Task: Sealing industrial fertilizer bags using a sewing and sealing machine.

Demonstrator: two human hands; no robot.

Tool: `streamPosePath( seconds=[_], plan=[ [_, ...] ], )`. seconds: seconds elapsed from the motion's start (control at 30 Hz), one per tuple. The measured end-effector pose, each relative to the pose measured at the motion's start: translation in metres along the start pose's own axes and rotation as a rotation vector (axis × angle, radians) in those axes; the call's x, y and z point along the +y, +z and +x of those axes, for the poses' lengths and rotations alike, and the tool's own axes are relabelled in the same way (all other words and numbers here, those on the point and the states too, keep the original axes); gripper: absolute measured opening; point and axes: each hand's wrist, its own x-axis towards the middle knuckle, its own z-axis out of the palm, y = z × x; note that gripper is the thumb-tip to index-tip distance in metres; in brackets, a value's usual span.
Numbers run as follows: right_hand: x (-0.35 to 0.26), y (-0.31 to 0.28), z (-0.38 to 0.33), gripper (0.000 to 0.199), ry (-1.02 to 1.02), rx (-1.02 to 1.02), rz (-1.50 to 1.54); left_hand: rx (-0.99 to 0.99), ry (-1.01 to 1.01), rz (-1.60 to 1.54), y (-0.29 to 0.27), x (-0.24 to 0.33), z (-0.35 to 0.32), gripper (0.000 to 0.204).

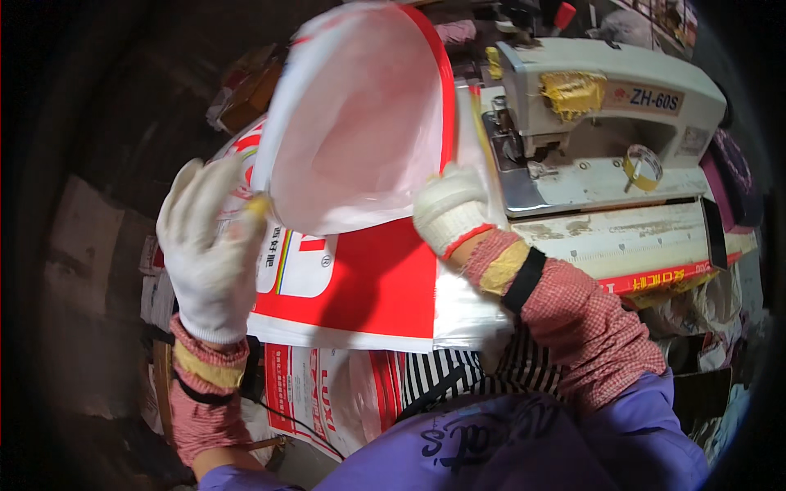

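Observation:
A large red and white printed plastic sack (385, 286) lies in front of me, its mouth held up wide and showing the pale inside. My right hand (450, 209), in a white knit glove, is closed at the right rim of the opening. At the left rim is my left hand (209, 241), also gloved in white, with its fingers stretched out and apart. A yellow patch covers its thumb tip, which is close against the rim; whether it touches I cannot tell. Checked red sleeves with yellow and black bands cover both forearms.
A white sewing machine (606, 90) stands at the right, with a roll of tape (643, 168) on its bed. A ruled board (622, 237) runs along its front. Below the raised sack, another printed sack (327, 393) lies near my lap. A brown box (254, 86) stands at the far left.

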Motion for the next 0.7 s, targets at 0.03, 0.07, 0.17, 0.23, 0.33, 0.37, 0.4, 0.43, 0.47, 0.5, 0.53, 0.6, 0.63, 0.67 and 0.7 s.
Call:
streamPosePath(
  seconds=[0.03, 0.07, 0.17, 0.23, 0.33, 0.37, 0.4, 0.43, 0.47, 0.5, 0.53, 0.6, 0.63, 0.67, 0.7],
  plan=[
    [-0.018, -0.008, 0.006, 0.019, 0.006, -0.136, 0.164, 0.052, -0.224, 0.009, 0.001, -0.004, -0.025, 0.03],
    [-0.034, -0.017, 0.009, 0.021, -0.005, -0.239, 0.333, 0.158, -0.297, -0.148, 0.012, -0.012, -0.049, 0.037],
    [-0.073, -0.039, 0.0, 0.038, -0.177, -0.582, 1.217, 0.069, -1.068, -0.517, 0.054, -0.012, -0.146, 0.058],
    [-0.112, -0.045, -0.024, 0.051, -0.095, -0.702, 1.615, 0.106, -1.516, -1.46, 0.07, -0.003, -0.207, 0.027],
    [-0.146, -0.034, -0.055, 0.064, -0.439, -0.842, 1.165, 0.5, -1.848, -1.599, 0.076, 0.031, -0.254, 0.045],
    [-0.152, -0.027, -0.066, 0.06, -0.512, -0.802, 1.007, 0.538, -1.831, -1.55, 0.068, 0.044, -0.258, 0.044],
    [-0.155, -0.018, -0.073, 0.048, -0.615, -0.742, 0.987, 0.582, -1.834, -1.536, 0.058, 0.057, -0.257, 0.044],
    [-0.156, -0.01, -0.08, 0.039, -0.707, -0.793, 0.844, 0.611, -1.877, -1.536, 0.045, 0.073, -0.254, 0.042],
    [-0.149, -0.002, -0.09, 0.039, -0.594, -0.901, 0.96, 0.694, -1.887, -1.529, 0.036, 0.091, -0.248, 0.04],
    [-0.137, 0.004, -0.096, 0.041, -0.444, -1.077, 1.013, 0.683, -1.86, -1.606, 0.031, 0.105, -0.242, 0.038],
    [-0.126, 0.007, -0.106, 0.045, -0.351, -1.219, 1.115, 0.572, -1.749, -1.577, 0.026, 0.121, -0.237, 0.036],
    [-0.097, 0.006, -0.126, 0.054, -0.341, -1.255, 2.001, 0.177, -1.423, -1.177, 0.022, 0.139, -0.234, 0.035],
    [-0.077, 0.004, -0.132, 0.045, -0.087, -1.299, 2.101, -0.033, -1.197, -1.032, 0.021, 0.14, -0.236, 0.036],
    [-0.053, 0.003, -0.128, 0.052, -0.03, -1.266, 2.153, -0.155, -0.965, -0.861, 0.021, 0.144, -0.241, 0.037],
    [-0.029, 0.001, -0.125, 0.059, -0.093, -1.073, 2.271, 0.012, -1.474, -1.587, 0.02, 0.141, -0.248, 0.039]
  ],
)
